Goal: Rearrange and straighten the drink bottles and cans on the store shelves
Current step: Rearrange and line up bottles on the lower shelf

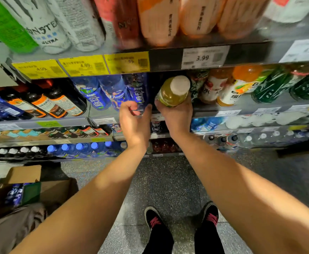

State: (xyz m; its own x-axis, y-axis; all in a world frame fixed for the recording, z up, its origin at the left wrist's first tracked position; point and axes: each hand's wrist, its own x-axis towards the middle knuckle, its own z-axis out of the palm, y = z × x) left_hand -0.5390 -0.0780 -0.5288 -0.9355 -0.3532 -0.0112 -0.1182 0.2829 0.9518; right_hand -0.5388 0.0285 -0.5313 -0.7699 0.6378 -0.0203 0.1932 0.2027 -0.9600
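A: Where is the right hand (174,114)?

B: At the front edge of the second shelf (241,107), fingers wrapped round the lower body of a yellow-green bottle (174,92) with a white cap. The bottle tilts toward the camera, cap end nearest us, in the gap between the blue bottles (109,92) and the row of orange juice bottles (230,88).

A: And the left hand (134,121)?

B: Just beside it, to the left. The thumb and fingers curl toward the rightmost blue bottle; the fingertips look to be touching its label, but motion blur keeps me from saying it is truly gripped.

A: What else sits on that shelf?

B: Dark bottles with orange labels (53,103) at the left, dark green bottles (278,85) at the far right.

A: Above?

B: On the top shelf, a white Monster Ultra can (42,24) beside a green can (5,22), then peach-coloured bottles (177,17). Below them are 3 yellow price tags (85,66) and a white one (204,57) reading 3.99.

A: Lower down?

B: Blue-capped water bottles (80,149) on a low shelf, an open cardboard box (31,191) on the speckled floor at the left, and 2 black shoes with pink laces (156,220).
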